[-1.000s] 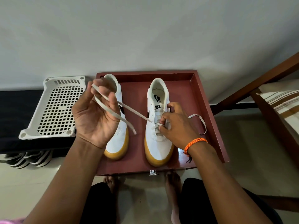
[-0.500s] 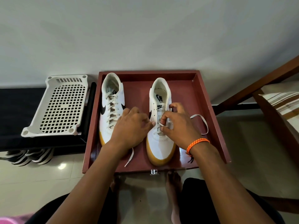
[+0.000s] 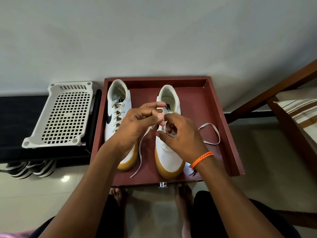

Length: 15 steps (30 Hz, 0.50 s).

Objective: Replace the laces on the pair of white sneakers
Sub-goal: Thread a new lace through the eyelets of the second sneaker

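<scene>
**A:** What has changed since a moment ago?

**B:** Your left hand (image 3: 137, 121) has come in from up and out to the left, where it held a long stretch of the flat white lace (image 3: 139, 155) taut. It now meets your right hand (image 3: 180, 133) over the right white leather sneaker with a tan gum sole (image 3: 169, 152). Left thumb and forefinger pinch the lace near the eyelets, the other fingers spread. Your right hand curls its fingers at the same spot, seemingly pinching the lace; the grip is partly hidden.

**A:** Meaning?

**B:** Likely one crossing is drawn through and the next eyelet is being threaded. The left white sneaker (image 3: 118, 117) looks fully laced.

**A:** Room to move?

**B:** Both shoes stand in a dark red wooden tray with raised edges (image 3: 223, 117). One lace end trails between the shoes, the other loops on bare tray floor to the right. A white perforated plastic rack (image 3: 65, 115) sits well apart to the left.
</scene>
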### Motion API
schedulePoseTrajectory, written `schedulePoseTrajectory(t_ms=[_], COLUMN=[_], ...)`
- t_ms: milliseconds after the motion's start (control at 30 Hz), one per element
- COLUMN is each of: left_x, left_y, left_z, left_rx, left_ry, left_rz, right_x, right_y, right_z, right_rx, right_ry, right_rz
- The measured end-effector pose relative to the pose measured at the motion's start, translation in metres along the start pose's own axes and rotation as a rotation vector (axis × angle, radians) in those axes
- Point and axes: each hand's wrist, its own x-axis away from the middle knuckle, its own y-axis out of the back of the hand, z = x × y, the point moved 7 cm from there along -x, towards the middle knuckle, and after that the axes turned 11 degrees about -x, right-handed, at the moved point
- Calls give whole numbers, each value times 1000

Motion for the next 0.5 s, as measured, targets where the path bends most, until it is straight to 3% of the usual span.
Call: schedulePoseTrajectory(t_ms=[67, 200, 400, 500], left_x=[0, -3, -4, -2], left_y=[-5, -11, 5, 29], left_z=[0, 8, 4, 0], left_rx=[65, 49, 331, 505], left_ry=[14, 54, 1, 8], left_rz=[15, -9, -38, -192], right_x=[3, 4, 13, 15], right_y=[0, 38, 87, 97], right_z=[13, 18, -35, -53], right_rx=[-19, -101, -660, -789], right_ry=[82, 144, -165, -247], right_rz=[-88, -411, -862, -959])
